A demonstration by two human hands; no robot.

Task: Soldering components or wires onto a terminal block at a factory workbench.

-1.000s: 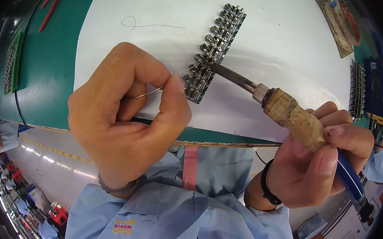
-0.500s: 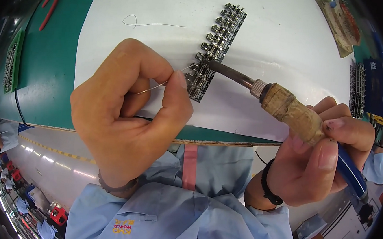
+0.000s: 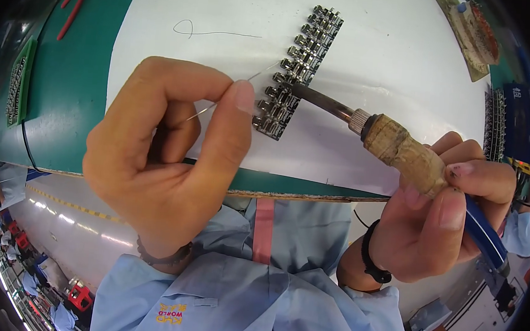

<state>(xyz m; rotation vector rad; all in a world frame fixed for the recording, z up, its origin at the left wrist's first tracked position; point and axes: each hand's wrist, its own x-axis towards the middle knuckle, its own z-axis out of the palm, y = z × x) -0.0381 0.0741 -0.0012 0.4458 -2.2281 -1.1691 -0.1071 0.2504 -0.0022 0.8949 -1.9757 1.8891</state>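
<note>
A thin solder wire (image 3: 262, 72) is pinched between the thumb and forefinger of my left hand (image 3: 171, 133), its tip beside the metal parts of a circuit board strip (image 3: 306, 60). The strip lies slantwise on white paper, with a row of shiny metal connectors along it. My right hand (image 3: 451, 211) is closed round a soldering iron (image 3: 397, 148) with a tan wrapped grip and a blue handle end. The iron's dark tip touches or hovers right at the strip, near its middle; I cannot tell which.
Beneath the strip is a white sheet (image 3: 227, 7) on a green mat (image 3: 71, 100). A loose thin wire (image 3: 225, 33) lies on it. Red-handled pliers (image 3: 72, 10) sit far left, another board (image 3: 18, 84) at left, a soldering iron cleaning pad (image 3: 477, 36) far right, more boards (image 3: 495, 124) at right.
My left hand has moved slightly left, and the solder wire's tip now lies farther up the strip. The iron's tip has shifted only slightly against the strip.
</note>
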